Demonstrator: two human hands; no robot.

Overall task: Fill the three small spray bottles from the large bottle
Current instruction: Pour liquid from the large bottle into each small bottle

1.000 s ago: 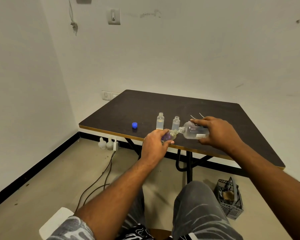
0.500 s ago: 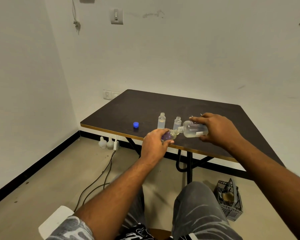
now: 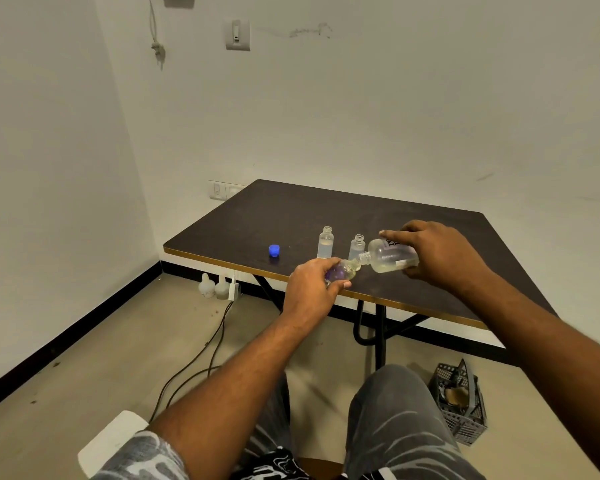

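Over the tabletop (image 3: 291, 216), the right hand (image 3: 437, 258) grips the large bottle (image 3: 388, 259), tipped nearly flat with clear liquid pooled along its lower side. Its neck meets the mouth of a tilted small bottle (image 3: 343, 270) held in the left hand (image 3: 309, 289). Two open spare bottles (image 3: 325, 242) stand just beyond that hand, and a blue cap (image 3: 274, 250) lies further left.

My left hand (image 3: 310, 285) grips a small bottle (image 3: 343, 270), tilted, over the near edge of the tabletop (image 3: 326, 209). My right hand (image 3: 437, 254) holds the large bottle (image 3: 390, 256) on its side, neck at the small bottle's mouth, with liquid along its lower side. Just behind them a second bottle (image 3: 325, 242) and a third bottle (image 3: 356, 247) stand upright and uncapped, side by side. A blue cap (image 3: 274, 250) sits by the near edge, toward the left corner.
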